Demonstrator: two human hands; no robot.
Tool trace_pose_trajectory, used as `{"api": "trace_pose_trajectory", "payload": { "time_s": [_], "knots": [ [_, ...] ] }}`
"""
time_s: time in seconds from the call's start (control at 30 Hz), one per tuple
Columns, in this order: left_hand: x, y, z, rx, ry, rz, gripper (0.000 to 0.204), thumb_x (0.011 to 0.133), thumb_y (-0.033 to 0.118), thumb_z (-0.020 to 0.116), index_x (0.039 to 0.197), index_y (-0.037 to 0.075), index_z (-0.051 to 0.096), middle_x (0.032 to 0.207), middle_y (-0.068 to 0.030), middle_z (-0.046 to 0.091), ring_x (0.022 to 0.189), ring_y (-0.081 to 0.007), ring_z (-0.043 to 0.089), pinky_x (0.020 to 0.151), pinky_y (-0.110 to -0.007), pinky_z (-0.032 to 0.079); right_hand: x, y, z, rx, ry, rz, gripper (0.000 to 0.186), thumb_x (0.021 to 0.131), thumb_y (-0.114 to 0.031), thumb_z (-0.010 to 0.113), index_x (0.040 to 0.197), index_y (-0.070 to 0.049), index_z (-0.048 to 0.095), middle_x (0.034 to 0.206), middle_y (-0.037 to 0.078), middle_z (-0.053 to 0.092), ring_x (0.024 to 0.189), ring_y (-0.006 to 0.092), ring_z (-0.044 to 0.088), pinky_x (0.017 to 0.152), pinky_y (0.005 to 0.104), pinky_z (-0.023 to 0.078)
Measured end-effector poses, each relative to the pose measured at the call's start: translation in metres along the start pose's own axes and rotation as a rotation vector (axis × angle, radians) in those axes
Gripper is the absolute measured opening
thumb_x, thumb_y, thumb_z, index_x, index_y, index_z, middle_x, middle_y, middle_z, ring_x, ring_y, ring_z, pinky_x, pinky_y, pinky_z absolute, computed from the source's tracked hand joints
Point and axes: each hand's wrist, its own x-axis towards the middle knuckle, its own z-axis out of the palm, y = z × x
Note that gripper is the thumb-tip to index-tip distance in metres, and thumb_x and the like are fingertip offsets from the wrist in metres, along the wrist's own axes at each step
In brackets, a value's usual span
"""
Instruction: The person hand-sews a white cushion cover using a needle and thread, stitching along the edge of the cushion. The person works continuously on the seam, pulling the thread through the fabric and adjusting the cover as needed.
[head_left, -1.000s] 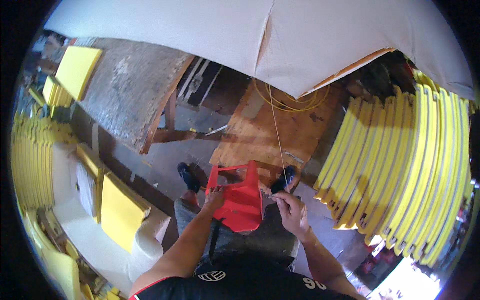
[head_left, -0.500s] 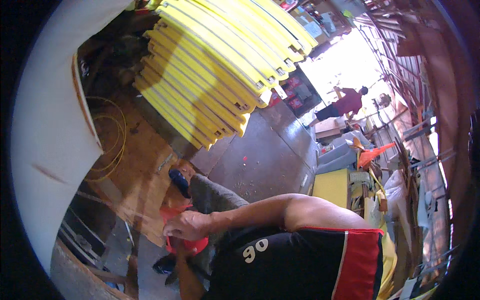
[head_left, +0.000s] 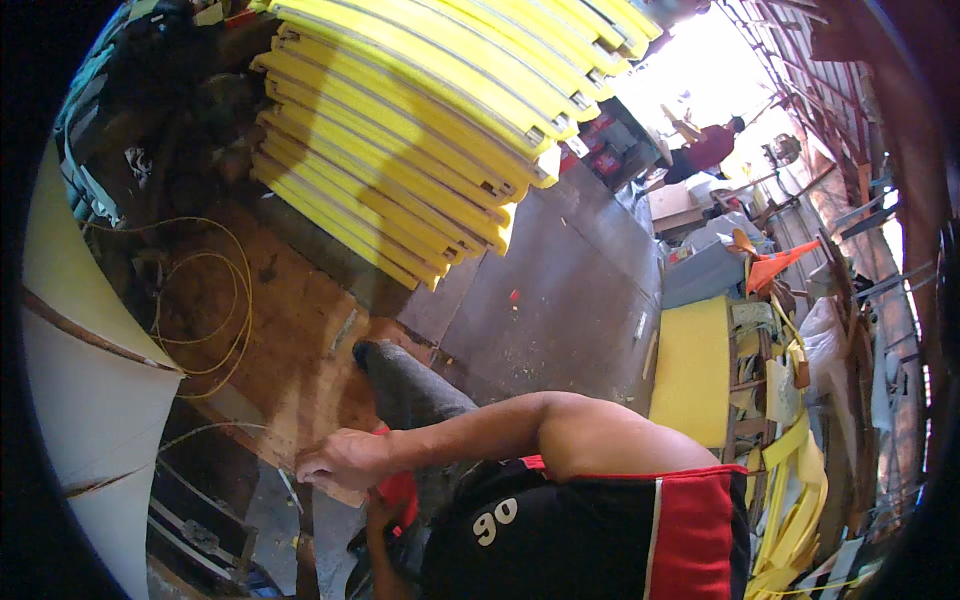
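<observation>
My right hand (head_left: 345, 460) is stretched out to the left with its fingers curled closed. Anything held in it is too small or too hidden to make out. Below it, my left hand (head_left: 379, 512) is partly in view beside a bright red object (head_left: 400, 497). The fingers of that hand are hidden, and I cannot tell the red thing's kind. My grey trouser leg (head_left: 415, 385) is bent just beyond my right forearm. Brown boards (head_left: 300, 400) lie on the floor under and past my right hand.
A tall stack of yellow panels (head_left: 400, 130) stands ahead. A yellow cable (head_left: 247, 300) loops across the floor at left, near white sheets (head_left: 95, 400). At right are a yellow block (head_left: 690, 370), an orange cone (head_left: 780, 268) and scrap. Another person (head_left: 710, 148) is far off.
My right hand has moved left, away from the red object. My view has shifted, so the white sheet at left covers less and the yellow block at right shows more.
</observation>
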Motion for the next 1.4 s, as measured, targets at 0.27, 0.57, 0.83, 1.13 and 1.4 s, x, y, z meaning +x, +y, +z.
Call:
{"api": "trace_pose_trajectory", "payload": {
  "time_s": [0.27, 0.57, 0.83, 1.13, 1.4],
  "knots": [
    [0.025, -0.019, -0.007, 0.017, 0.038, -0.005, 0.067, 0.092, 0.047, 0.068, 0.146, 0.011, 0.052, 0.143, -0.0222, 0.058, 0.132, -0.0426, 0.055, 0.109, -0.051, 0.045, 0.004, 0.044, 0.054, 0.054, 0.039, -0.33, 0.016, 0.098, -0.017, 0.061, 0.109, -0.008, 0.067, 0.098, 0.013, 0.069, 0.091, 0.0369, 0.067, 0.077, 0.0469, 0.054],
    [0.023, -0.054, -0.011, -0.044, 0.155, 0.025, 0.066, 0.093, 0.047, 0.068, 0.145, 0.01, 0.055, 0.141, -0.0228, 0.06, 0.131, -0.0418, 0.057, 0.108, -0.05, 0.046, -0.044, 0.032, 0.078, 0.076, 0.061, -0.426, 0.018, 0.098, -0.017, 0.062, 0.111, -0.007, 0.069, 0.103, 0.013, 0.07, 0.095, 0.0363, 0.068, 0.081, 0.0467, 0.055],
    [-0.105, 0.02, -0.034, -0.113, 1.017, 0.108, 0.062, 0.093, 0.045, 0.072, 0.138, 0.005, 0.06, 0.125, -0.025, 0.068, 0.116, -0.0374, 0.067, 0.096, -0.045, 0.053, -0.085, -0.012, 0.068, 0.071, 0.048, -0.541, 0.019, 0.095, -0.009, 0.068, 0.113, -0.005, 0.074, 0.108, 0.014, 0.073, 0.099, 0.0327, 0.071, 0.085, 0.0394, 0.058],
    [-0.228, 0.05, 0.051, -0.476, 1.659, 0.051, 0.042, 0.097, 0.022, 0.071, 0.133, 0.003, 0.064, 0.11, -0.0186, 0.075, 0.095, -0.0274, 0.076, 0.082, -0.038, 0.06, -0.119, -0.072, 0.035, 0.073, 0.13, -0.619, 0.017, 0.098, -0.002, 0.064, 0.112, -0.001, 0.074, 0.103, 0.011, 0.072, 0.066, 0.0123, 0.066, 0.06, 0.0259, 0.054],
    [-0.268, 0.149, -0.049, -0.623, 1.824, 0.479, 0.031, 0.101, 0.012, 0.064, 0.128, -0.002, 0.065, 0.113, -0.0144, 0.073, 0.1, -0.016, 0.071, 0.082, -0.029, 0.057, -0.101, -0.073, -0.002, 0.093, 0.161, -0.711, 0.017, 0.098, 0.003, 0.061, 0.11, 0.001, 0.073, 0.107, 0.013, 0.071, 0.069, 0.0119, 0.066, 0.061, 0.0237, 0.053]
  ]
}}
